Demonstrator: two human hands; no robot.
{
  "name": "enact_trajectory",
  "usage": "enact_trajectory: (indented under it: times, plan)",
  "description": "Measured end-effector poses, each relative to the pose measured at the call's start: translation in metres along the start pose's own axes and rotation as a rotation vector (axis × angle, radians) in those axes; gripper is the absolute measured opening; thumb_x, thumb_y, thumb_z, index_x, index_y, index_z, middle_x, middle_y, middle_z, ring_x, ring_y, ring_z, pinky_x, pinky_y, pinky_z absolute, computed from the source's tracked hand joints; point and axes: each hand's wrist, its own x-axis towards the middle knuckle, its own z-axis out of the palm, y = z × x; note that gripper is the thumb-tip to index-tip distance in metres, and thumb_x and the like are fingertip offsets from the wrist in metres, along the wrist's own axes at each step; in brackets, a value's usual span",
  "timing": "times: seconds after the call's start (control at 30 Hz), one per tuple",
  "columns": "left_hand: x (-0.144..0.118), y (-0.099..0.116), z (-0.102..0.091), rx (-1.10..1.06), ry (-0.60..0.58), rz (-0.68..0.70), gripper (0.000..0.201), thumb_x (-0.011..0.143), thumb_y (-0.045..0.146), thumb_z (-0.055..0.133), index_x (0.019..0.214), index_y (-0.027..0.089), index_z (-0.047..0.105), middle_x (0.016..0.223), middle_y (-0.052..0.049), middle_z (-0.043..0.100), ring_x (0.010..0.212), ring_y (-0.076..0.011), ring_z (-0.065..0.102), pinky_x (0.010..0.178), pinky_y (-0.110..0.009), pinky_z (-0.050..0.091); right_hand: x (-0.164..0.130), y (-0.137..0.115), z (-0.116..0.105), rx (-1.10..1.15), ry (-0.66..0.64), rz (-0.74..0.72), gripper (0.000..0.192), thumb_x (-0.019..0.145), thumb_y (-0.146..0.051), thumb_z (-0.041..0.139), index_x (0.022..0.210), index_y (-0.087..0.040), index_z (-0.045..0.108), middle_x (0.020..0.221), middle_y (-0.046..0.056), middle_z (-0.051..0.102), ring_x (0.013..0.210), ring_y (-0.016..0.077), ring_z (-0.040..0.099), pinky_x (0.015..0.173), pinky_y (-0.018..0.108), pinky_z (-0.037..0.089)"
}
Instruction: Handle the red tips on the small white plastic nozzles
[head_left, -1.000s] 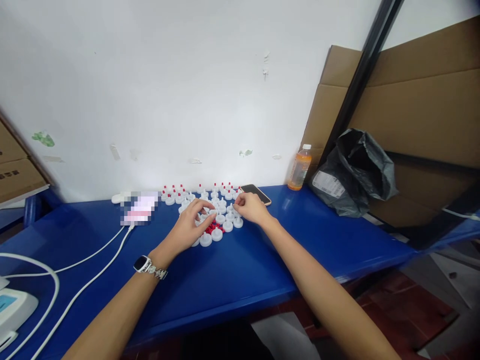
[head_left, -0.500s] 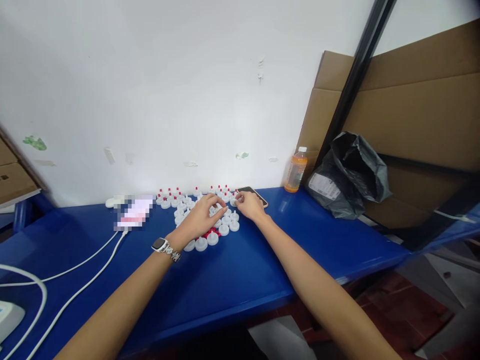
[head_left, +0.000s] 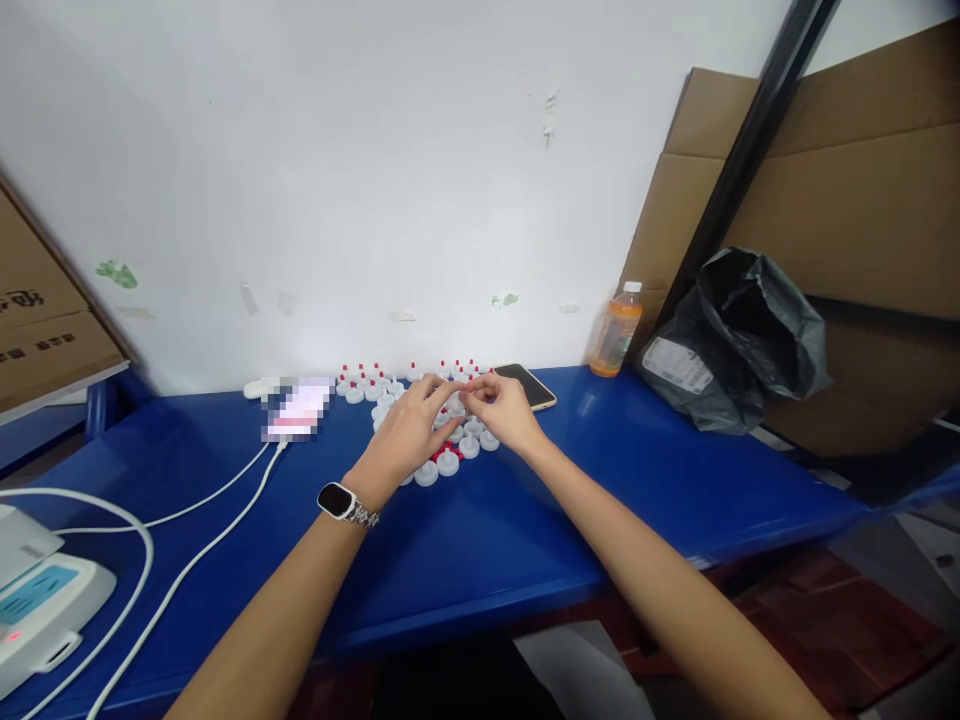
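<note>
At the left edge of the glossy blue table point(head_left: 465, 560) sits a white plastic device with a light-blue panel point(head_left: 41, 600), and thick white cables point(head_left: 187, 545) loop from it toward the far side. There they reach a small flat thing lying on the table point(head_left: 298, 409), blurred out so that it cannot be told what it is. A brown cardboard box point(head_left: 45, 320) stands beyond the table's left end.

The left hand point(head_left: 409, 435), with a dark-faced wristwatch on a metal band point(head_left: 343, 503) at the wrist, lies over the near part of a cluster of small white round plastic caps with red tips point(head_left: 390, 385) spread near the middle of the far edge. Its fingers are curled and pinch toward the right hand; something small seems to be between the fingertips, but it is too small to tell what. A few loose red bits point(head_left: 444, 452) lie among the nearest caps, just beside this hand.

The right hand point(head_left: 504, 410) meets the left above the caps, fingers bent and pinched, touching the left hand's fingertips; what it grips is hidden.

Just right of the hands a dark smartphone with a pale rim point(head_left: 529, 385) lies flat near the far edge. Further right stands an upright plastic bottle of orange drink with a white cap point(head_left: 616, 332), and then a crumpled black plastic bag with a white label point(head_left: 739, 335) at the table's far right corner, against flat brown cardboard sheets point(head_left: 855, 200).
</note>
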Motion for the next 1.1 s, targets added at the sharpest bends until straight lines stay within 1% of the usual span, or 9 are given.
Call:
enact_trajectory:
  times: [0.17,0.23,0.33,0.47,0.57,0.67,0.8,0.97,1.1]
  plan:
    - [-0.002,-0.002,-0.006,-0.252,0.059,-0.123,0.028,0.094,0.033,0.055,0.119,0.022,0.06,0.112,-0.008,0.062,0.093,-0.0201,0.063,0.079,-0.035,0.055,-0.007,-0.004,0.006,0.129,-0.012,-0.066,0.024,0.084,-0.039,0.06,0.091,-0.017,0.064,0.062,-0.002,0.06,0.061,0.0144,0.057,0.065,0.027,0.044]
    - [-0.005,-0.002,-0.008,-0.352,0.089,-0.202,0.032,0.093,0.034,0.057,0.123,0.021,0.059,0.118,-0.009,0.062,0.088,-0.0174,0.063,0.075,-0.032,0.056,-0.008,-0.002,0.008,0.141,-0.039,-0.075,0.025,0.087,-0.04,0.056,0.095,-0.018,0.064,0.069,-0.001,0.062,0.068,0.0157,0.059,0.068,0.027,0.044]
    - [-0.007,-0.001,-0.008,-0.484,0.116,-0.246,0.038,0.093,0.034,0.058,0.129,0.024,0.057,0.127,-0.01,0.058,0.094,-0.017,0.063,0.08,-0.032,0.056,-0.011,-0.002,0.012,0.113,-0.101,-0.105,0.022,0.088,-0.037,0.056,0.097,-0.019,0.065,0.082,0.001,0.064,0.079,0.0164,0.059,0.075,0.028,0.045]
    - [-0.006,-0.002,-0.005,-0.721,0.141,-0.294,0.032,0.09,0.035,0.063,0.118,0.021,0.059,0.112,-0.008,0.065,0.087,-0.0155,0.064,0.078,-0.032,0.056,-0.015,-0.005,0.016,0.151,-0.129,-0.129,0.019,0.09,-0.036,0.053,0.1,-0.021,0.061,0.088,0.001,0.065,0.084,0.0164,0.059,0.078,0.028,0.045]
    - [-0.005,-0.004,-0.003,-0.854,0.164,-0.291,0.033,0.086,0.034,0.07,0.112,0.019,0.056,0.106,-0.007,0.067,0.091,-0.0164,0.066,0.082,-0.033,0.056,-0.016,-0.006,0.016,0.186,-0.129,-0.092,0.021,0.094,-0.042,0.051,0.094,-0.022,0.057,0.082,0.0,0.062,0.076,0.0149,0.056,0.069,0.026,0.043]
    - [-0.006,-0.005,-0.003,-0.804,0.17,-0.268,0.033,0.084,0.032,0.072,0.109,0.019,0.056,0.109,-0.007,0.068,0.096,-0.0174,0.066,0.084,-0.032,0.055,-0.016,-0.004,0.017,0.235,-0.158,-0.04,0.032,0.096,-0.052,0.046,0.084,-0.022,0.052,0.071,-0.002,0.055,0.062,0.0126,0.048,0.057,0.024,0.037]
    - [-0.007,-0.002,-0.005,-0.613,0.123,-0.233,0.03,0.084,0.031,0.071,0.11,0.02,0.06,0.108,-0.006,0.067,0.088,-0.0152,0.064,0.079,-0.031,0.055,-0.016,0.0,0.022,0.304,-0.172,-0.02,0.04,0.094,-0.06,0.045,0.077,-0.023,0.044,0.061,-0.005,0.042,0.051,0.0111,0.037,0.049,0.024,0.03]
    - [-0.008,-0.001,-0.005,-0.493,0.095,-0.107,0.043,0.084,0.026,0.071,0.124,0.022,0.056,0.121,-0.008,0.06,0.086,-0.0129,0.062,0.079,-0.03,0.055,-0.014,0.005,0.026,0.256,-0.109,-0.013,0.05,0.092,-0.068,0.042,0.072,-0.022,0.045,0.059,-0.004,0.04,0.051,0.0111,0.036,0.047,0.024,0.03]
    - [-0.011,-0.001,-0.004,-0.375,0.077,-0.016,0.048,0.089,0.021,0.065,0.134,0.027,0.049,0.115,-0.005,0.06,0.084,-0.0128,0.061,0.082,-0.03,0.053,-0.012,0.009,0.027,0.268,-0.067,0.033,0.058,0.087,-0.075,0.042,0.064,-0.022,0.041,0.055,-0.004,0.039,0.049,0.0109,0.035,0.045,0.024,0.029]
